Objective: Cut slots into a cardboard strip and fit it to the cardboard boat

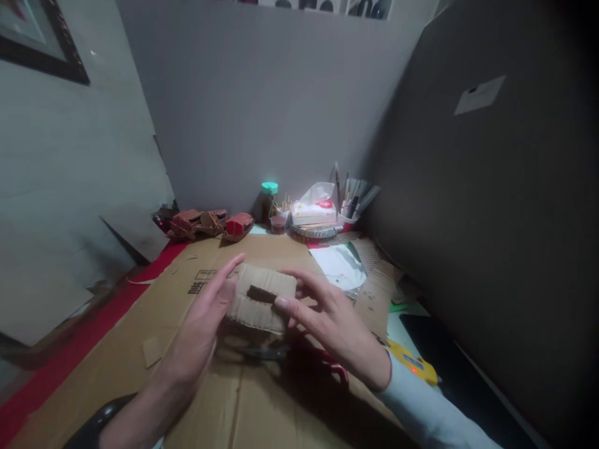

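Note:
Both hands hold a curved piece of corrugated cardboard (262, 298) with a dark slot in its middle, lifted a little above a large flattened cardboard sheet (196, 386). My left hand (202, 330) grips its left edge, index finger stretched along the top. My right hand (330, 321) holds the right edge, thumb pressed on the front near the slot. Under the hands lie scissors (299, 358) with red handles.
Along the back wall stand small cardboard models (206, 223), a green-lidded jar (268, 201), a tissue pack (314, 209) and a cup of pens (352, 206). Paper and cardboard scraps (369, 287) lie at right, with a yellow tool (414, 363) near my right sleeve.

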`<action>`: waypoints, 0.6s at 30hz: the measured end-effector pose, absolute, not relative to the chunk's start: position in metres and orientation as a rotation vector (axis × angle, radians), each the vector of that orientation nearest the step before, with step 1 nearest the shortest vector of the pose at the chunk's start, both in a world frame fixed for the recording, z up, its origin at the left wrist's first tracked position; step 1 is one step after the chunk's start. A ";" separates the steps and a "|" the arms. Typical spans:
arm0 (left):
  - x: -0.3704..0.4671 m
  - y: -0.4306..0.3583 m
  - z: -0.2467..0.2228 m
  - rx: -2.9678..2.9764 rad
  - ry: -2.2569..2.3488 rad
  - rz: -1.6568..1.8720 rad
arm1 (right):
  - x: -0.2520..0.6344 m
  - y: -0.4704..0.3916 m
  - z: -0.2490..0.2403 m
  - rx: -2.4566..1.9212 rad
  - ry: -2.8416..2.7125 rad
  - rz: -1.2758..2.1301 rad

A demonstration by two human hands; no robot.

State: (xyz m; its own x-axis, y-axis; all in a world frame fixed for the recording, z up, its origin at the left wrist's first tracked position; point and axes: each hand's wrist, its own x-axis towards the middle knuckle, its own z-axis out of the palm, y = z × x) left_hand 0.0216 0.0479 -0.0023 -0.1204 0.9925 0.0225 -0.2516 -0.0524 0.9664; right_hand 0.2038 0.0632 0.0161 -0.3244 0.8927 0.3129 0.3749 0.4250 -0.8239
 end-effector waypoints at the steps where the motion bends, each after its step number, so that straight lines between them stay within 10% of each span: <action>1: 0.023 0.046 -0.001 0.919 1.049 1.458 | 0.200 0.061 0.017 -1.089 -1.872 0.815; 18: -0.002 0.013 -0.001 0.179 0.906 1.513 | 0.130 0.000 -0.009 -0.914 -2.318 -0.008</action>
State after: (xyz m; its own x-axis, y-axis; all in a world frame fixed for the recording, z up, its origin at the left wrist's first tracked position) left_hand -0.0018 0.0125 -0.0008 -0.1884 0.8980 -0.3976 -0.7742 0.1132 0.6227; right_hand 0.1295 -0.0005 -0.0088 -0.5545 0.6110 0.5649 0.6151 0.7582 -0.2164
